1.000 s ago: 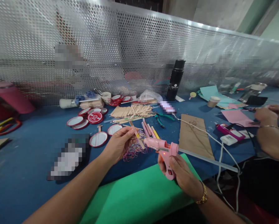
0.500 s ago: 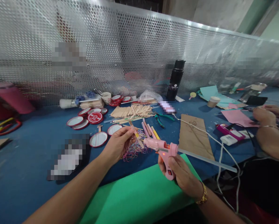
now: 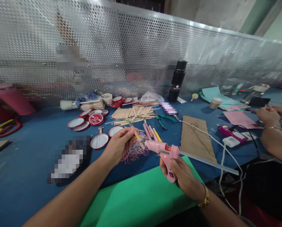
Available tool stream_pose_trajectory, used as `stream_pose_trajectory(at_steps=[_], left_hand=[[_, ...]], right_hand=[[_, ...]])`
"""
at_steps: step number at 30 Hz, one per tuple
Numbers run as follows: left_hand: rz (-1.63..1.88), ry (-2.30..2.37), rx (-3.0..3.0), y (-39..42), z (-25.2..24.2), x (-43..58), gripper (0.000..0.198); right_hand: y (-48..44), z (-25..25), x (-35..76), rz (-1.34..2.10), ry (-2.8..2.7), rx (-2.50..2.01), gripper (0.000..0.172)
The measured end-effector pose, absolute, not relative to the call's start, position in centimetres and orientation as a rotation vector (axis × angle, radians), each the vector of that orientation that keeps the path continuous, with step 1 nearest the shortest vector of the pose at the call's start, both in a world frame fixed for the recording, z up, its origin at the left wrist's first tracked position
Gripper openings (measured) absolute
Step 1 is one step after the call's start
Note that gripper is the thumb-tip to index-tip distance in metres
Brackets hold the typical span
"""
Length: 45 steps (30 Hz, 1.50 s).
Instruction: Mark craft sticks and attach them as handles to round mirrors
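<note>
Between the thumb and fingers of my left hand (image 3: 122, 143) is a flat wooden craft stick (image 3: 141, 145) with a yellow patch along it, tilted down to the right. My right hand (image 3: 183, 176) wraps the handle of a pink hot glue gun (image 3: 158, 147), whose nozzle meets or nearly touches the stick's lower part. An orange light glows on the gun's side. Tangled coloured threads (image 3: 131, 156) lie beneath my left hand. Beyond the nozzle rest several pink and yellow marker-like sticks (image 3: 152, 130).
Wooden sticks (image 3: 133, 112) and red-rimmed lids (image 3: 99, 141) lie ahead. Teal pliers (image 3: 164, 120), cardboard (image 3: 197, 140) and a black bottle (image 3: 178, 82) stand or lie to the right, crossed by a white cable (image 3: 208, 133). Green sheet (image 3: 136, 198) sits below. Another person's hands (image 3: 270, 115) work at far right.
My hands, the craft stick and the glue gun stay almost where they were. The other person's hands at far right have shifted slightly.
</note>
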State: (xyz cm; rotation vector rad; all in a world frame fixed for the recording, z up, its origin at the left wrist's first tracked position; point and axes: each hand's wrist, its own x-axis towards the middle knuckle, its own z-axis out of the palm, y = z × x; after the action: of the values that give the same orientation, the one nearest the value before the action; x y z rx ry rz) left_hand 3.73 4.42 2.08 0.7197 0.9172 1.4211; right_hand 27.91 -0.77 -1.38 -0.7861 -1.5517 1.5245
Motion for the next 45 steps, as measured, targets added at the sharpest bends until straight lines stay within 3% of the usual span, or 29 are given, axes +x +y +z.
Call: stream_pose_trajectory(at_steps=[45], left_hand=[[1.488,0.98,0.66,4.4,3.3,3.6,0.015]], right_hand=[[-0.9,-1.1,27.8,1.538,-1.544,-0.845,0.057]])
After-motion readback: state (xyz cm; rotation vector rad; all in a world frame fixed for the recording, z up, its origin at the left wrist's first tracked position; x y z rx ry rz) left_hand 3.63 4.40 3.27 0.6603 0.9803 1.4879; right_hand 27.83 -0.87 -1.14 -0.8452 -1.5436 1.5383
